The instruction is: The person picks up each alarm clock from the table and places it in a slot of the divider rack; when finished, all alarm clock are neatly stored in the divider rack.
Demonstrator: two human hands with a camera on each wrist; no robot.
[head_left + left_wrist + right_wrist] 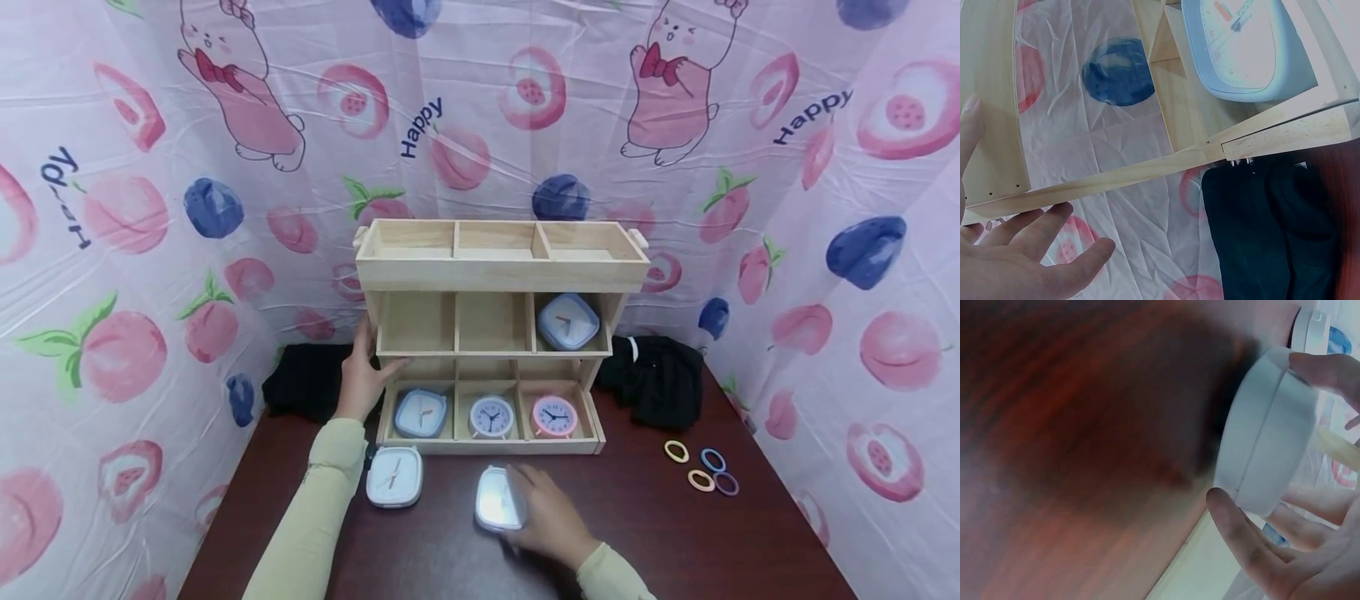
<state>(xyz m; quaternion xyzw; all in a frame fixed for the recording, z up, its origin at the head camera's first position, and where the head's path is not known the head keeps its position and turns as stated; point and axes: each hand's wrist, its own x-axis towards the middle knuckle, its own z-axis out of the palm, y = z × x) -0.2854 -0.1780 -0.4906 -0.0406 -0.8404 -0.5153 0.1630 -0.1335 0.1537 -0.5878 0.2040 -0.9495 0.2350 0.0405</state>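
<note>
My right hand (551,517) grips a white rounded-square clock (498,500) by its sides, low over the table; glare covers its face. In the right wrist view, thumb and fingers span the edges of the clock (1266,434). At the rack's left side, my left hand (362,379) rests against the wooden rack (502,275), its thumb reaching under the middle tier. The left wrist view shows straight fingers (1041,234) beside the wooden side strip, some fingertips apart from it. Another white clock (394,477) lies near my left forearm.
In the middle tier's right compartment sits a blue clock (568,322). The bottom tier holds another blue clock (421,413), a white round clock (491,417) and a pink clock (554,416). Black cloth (311,383) and a black bag (660,379) flank the rack. Several rings (701,481) lie right.
</note>
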